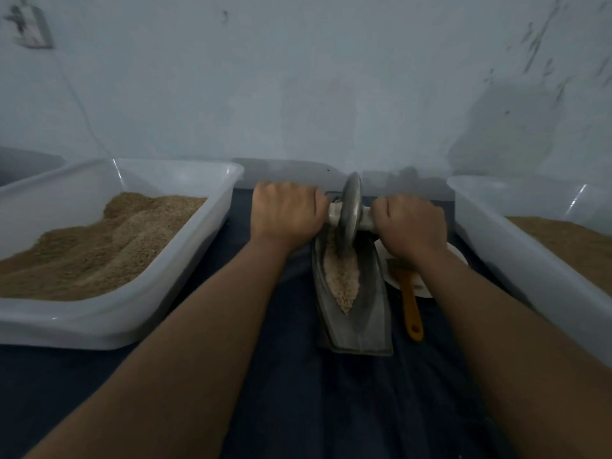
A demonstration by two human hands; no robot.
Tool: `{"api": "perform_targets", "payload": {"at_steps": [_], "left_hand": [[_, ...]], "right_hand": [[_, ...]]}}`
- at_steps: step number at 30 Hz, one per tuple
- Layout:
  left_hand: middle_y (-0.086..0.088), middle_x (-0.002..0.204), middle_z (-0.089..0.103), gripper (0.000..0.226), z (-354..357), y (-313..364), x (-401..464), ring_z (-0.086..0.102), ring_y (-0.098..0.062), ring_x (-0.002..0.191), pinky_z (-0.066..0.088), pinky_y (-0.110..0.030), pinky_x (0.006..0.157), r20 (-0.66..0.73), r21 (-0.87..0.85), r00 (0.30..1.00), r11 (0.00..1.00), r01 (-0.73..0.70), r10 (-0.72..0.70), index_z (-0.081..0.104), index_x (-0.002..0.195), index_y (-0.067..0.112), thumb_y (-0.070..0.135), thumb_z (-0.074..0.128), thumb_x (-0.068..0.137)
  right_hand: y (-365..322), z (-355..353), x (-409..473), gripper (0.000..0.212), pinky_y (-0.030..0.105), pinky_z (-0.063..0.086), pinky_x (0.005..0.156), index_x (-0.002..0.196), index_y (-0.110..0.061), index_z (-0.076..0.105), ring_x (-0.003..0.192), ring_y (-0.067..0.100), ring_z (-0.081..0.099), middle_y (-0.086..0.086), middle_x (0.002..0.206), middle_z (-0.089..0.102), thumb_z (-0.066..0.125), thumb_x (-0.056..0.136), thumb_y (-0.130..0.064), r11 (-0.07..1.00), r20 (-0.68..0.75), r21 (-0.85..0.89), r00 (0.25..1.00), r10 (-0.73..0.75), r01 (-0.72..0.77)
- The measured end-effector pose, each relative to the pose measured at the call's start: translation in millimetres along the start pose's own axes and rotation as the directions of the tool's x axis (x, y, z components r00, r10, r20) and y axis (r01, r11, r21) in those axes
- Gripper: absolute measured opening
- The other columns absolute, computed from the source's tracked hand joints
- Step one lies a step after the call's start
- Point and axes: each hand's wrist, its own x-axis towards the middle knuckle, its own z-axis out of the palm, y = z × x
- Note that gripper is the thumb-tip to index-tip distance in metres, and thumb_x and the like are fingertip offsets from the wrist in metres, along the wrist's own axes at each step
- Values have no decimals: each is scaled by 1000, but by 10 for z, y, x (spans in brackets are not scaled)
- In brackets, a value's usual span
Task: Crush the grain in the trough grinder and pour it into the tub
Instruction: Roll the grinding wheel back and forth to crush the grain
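Grey metal, dull and dusted with meal: a wheel [350,213] is stood on edge in the trough [356,309], its axle gripped on either side. The left hand [285,213] is clenched round the left stub, the right hand [409,225] round the right. Pale grain [342,279] is heaped along the trough's groove, just nearer than the wheel. The wheel is judged heavy and rigid, best held by both stubs; the grain is judged loose and easily spilled when tipped. A yellow-handled brush [410,306] is laid on a white plate [395,279] beside the trough. Plastic tubs of brown meal are set left [82,326] and right [496,240]. A dark cloth [281,376] covers the surface; a pale scuffed wall [314,77] closes the dim room behind.
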Motion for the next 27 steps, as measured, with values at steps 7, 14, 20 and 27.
{"api": "perform_targets", "payload": {"at_steps": [7, 14, 20, 27], "left_hand": [[3, 67, 52, 31, -205, 12, -457, 42, -23, 58, 36, -43, 65, 35, -84, 992, 989, 124, -121, 45, 75, 23, 28, 34, 103], [4, 71, 46, 27, -463, 145, -722, 39, -22, 65, 33, -43, 68, -55, -88, 987, 985, 145, -150, 41, 78, 22, 26, 36, 104], [4, 66, 47, 30, -325, 97, -551, 39, -22, 62, 33, -44, 66, -40, -55, 993, 992, 110, -112, 44, 74, 22, 27, 35, 102], [-11, 68, 59, 23, -12, -77, -44, 51, -24, 56, 29, -30, 55, 167, 194, 980, 971, -141, 109, 53, 76, 13, 9, 40, 95]], "right_hand": [[-169, -291, -423, 41, 26, 8, 51, 61, -21, 37, 42, 13, 20, -8, 52, 31, 22, 98, -30, 992, -264, 116, 964, -19, 51], [-186, -467, -724, 35, 32, 13, 53, 70, -19, 43, 51, 19, 35, -7, 61, 38, 30, 101, -28, 988, -303, 111, 950, -70, 109], [-166, -339, -638, 40, 28, 7, 51, 65, -21, 41, 47, 17, 31, -9, 55, 32, 26, 101, -32, 994, -272, 112, 962, 16, 16], [-36, -128, 31, 22, 31, 33, 52, 79, -14, 41, 58, 22, 40, 0, 67, 38, 29, 97, -19, 984, 54, -124, 991, -124, 130]]}}
